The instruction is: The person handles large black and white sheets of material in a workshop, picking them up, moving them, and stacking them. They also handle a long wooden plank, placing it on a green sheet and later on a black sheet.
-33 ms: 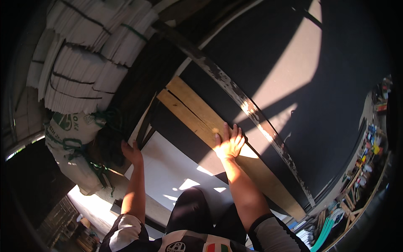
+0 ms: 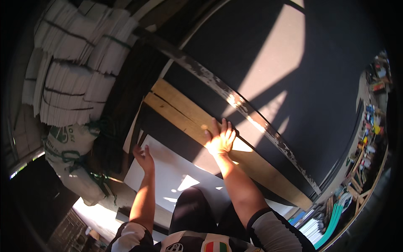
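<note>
My right hand (image 2: 220,139) lies spread on a long yellowish wooden board (image 2: 268,175), which has a dark slit near its far left end. The board lies slantwise across a large black sheet (image 2: 331,105). Over the left edge of a white sheet (image 2: 159,168), my left hand (image 2: 144,158) is raised with its fingers apart and nothing in them. Whether it touches the sheet I cannot tell. The white sheet lies on the near side of the board, partly hidden by my legs.
A worn strip with peeling paint (image 2: 210,77) crosses the black sheet beyond the board. Tied stacks of white paper (image 2: 69,80) stand at the left above a pale sack (image 2: 71,143) with green cord. Clutter (image 2: 371,130) lines the right, with green strips (image 2: 333,224) near the bottom.
My left hand has shifted right and nearer, from beside the white sheet's far left corner to over its left edge. My right hand stays on the board. The view has turned slightly.
</note>
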